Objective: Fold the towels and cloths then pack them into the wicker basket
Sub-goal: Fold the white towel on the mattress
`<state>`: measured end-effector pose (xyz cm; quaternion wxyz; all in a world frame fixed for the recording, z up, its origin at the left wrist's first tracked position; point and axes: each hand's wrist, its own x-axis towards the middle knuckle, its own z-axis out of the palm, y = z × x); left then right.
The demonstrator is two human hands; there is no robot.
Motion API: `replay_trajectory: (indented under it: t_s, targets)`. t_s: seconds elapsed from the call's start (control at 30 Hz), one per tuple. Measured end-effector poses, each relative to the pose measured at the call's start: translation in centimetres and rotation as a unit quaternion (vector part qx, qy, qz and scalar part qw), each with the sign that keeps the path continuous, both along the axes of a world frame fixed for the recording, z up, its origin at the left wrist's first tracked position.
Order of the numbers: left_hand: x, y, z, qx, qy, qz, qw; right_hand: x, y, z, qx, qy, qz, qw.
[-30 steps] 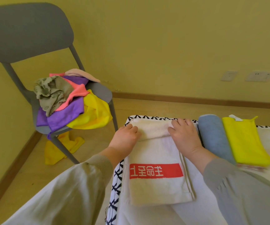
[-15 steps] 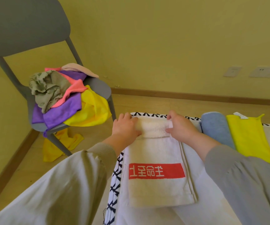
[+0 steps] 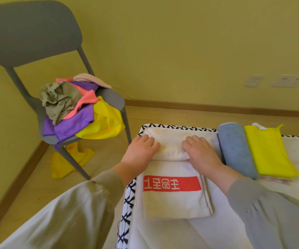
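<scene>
A white towel with a red printed band lies lengthwise on the white table cover. Its far end is rolled up into a thick roll. My left hand presses on the roll's left end and my right hand presses on its right end, fingers pointing away from me. Right of the towel lie a rolled blue cloth and a folded yellow cloth.
A grey chair stands at the left with a heap of unfolded cloths on its seat: olive, pink, purple, yellow. Another yellow cloth lies on the floor under it. The cover's black-patterned edge marks the table's left side.
The towel's far end was lifted at the far edge, then turned over toward me into a roll. Both hands moved from gripping that edge to lying flat on the roll.
</scene>
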<state>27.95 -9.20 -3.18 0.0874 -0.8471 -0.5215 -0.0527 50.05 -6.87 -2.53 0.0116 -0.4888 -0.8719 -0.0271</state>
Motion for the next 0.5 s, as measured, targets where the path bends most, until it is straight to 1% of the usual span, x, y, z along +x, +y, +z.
replay_trajectory:
  t_s: [0.07,0.13,0.23,0.3,0.33,0.37,0.43,0.5]
  targets:
    - [0.1,-1.0,0.0,-0.038,-0.003,-0.025,0.999,0.3,-0.7,-0.2,-0.020,0.002,0.014,1.000]
    - [0.0,-1.8,0.4,-0.076,-0.001,-0.024,0.997,0.8,-1.3,0.0,-0.057,0.023,0.013,0.998]
    - [-0.1,-2.4,0.7,-0.108,0.000,0.010,0.994,1.2,-2.0,0.1,-0.072,0.082,-0.003,0.994]
    - [0.3,-2.3,0.8,-0.122,-0.019,0.031,0.992,1.1,-1.7,0.3,-0.080,0.083,-0.025,0.993]
    - [0.6,-2.1,0.8,-0.135,-0.035,0.046,0.989,0.9,-1.5,0.5,-0.099,0.088,-0.043,0.990]
    - [0.8,-2.0,0.8,-0.160,-0.056,0.068,0.983,0.8,-1.3,0.6,-0.130,0.109,-0.068,0.983]
    - [0.9,-2.0,0.7,-0.215,-0.112,0.121,0.963,0.7,-1.1,0.7,-0.208,0.158,-0.132,0.956]
    - [0.9,-2.0,0.7,-0.265,-0.157,0.160,0.938,0.5,-1.2,0.8,-0.257,0.174,-0.183,0.933]
